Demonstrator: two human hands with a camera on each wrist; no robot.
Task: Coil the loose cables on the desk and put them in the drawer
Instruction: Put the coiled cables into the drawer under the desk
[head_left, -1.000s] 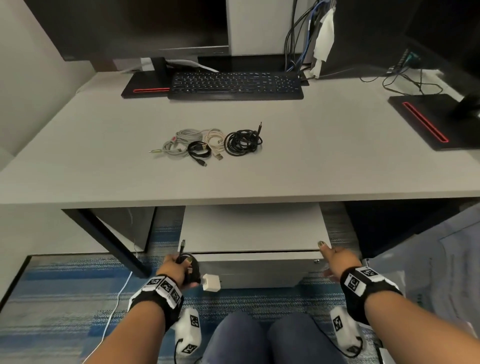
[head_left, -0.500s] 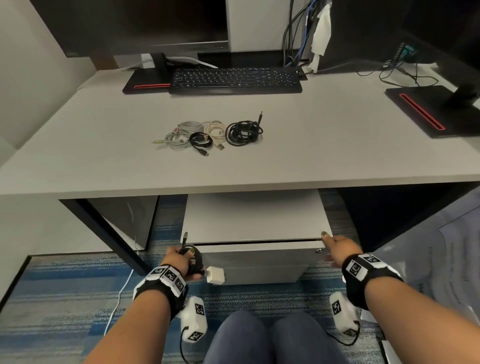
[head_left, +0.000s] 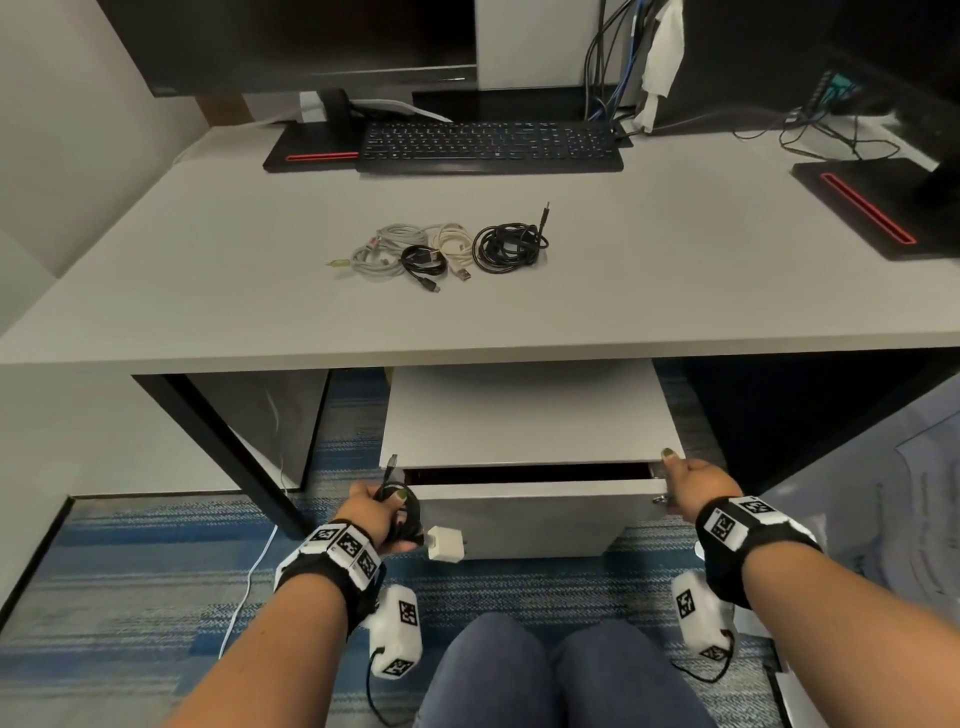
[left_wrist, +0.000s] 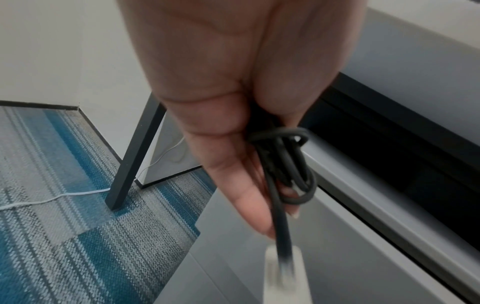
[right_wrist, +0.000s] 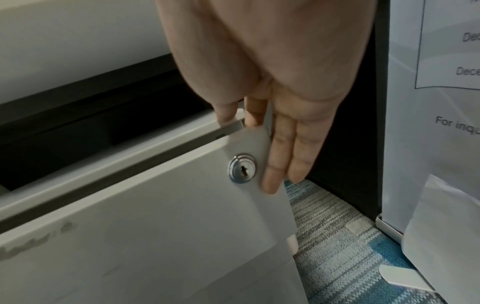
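My left hand (head_left: 382, 512) hangs by the cabinet's left front corner and grips a coiled black cable (head_left: 409, 519) with a white plug adapter (head_left: 445, 544) dangling from it. The left wrist view shows the coil (left_wrist: 285, 164) under my curled fingers (left_wrist: 233, 144). My right hand (head_left: 693, 483) pinches the drawer front's (head_left: 530, 512) top right corner, thumb on its top edge (right_wrist: 226, 115), the other fingers straight down its side. The drawer stands slightly open with a dark gap. On the desk (head_left: 675, 291) lie a grey coil (head_left: 382, 249), a small black coil (head_left: 423, 258), a beige coil (head_left: 454, 241) and a larger black coil (head_left: 509, 247).
A lock (right_wrist: 242, 168) sits near the drawer's top right corner. A black desk leg (head_left: 234, 452) stands left of the cabinet, with a white wire (head_left: 249, 587) on the carpet. A keyboard (head_left: 488, 148) and monitor bases sit at the desk's back. My knees (head_left: 561, 675) are below.
The drawer has slid out a little under my right hand, so a dark gap now shows along its top. My left hand still holds the black cable, hardly moved.
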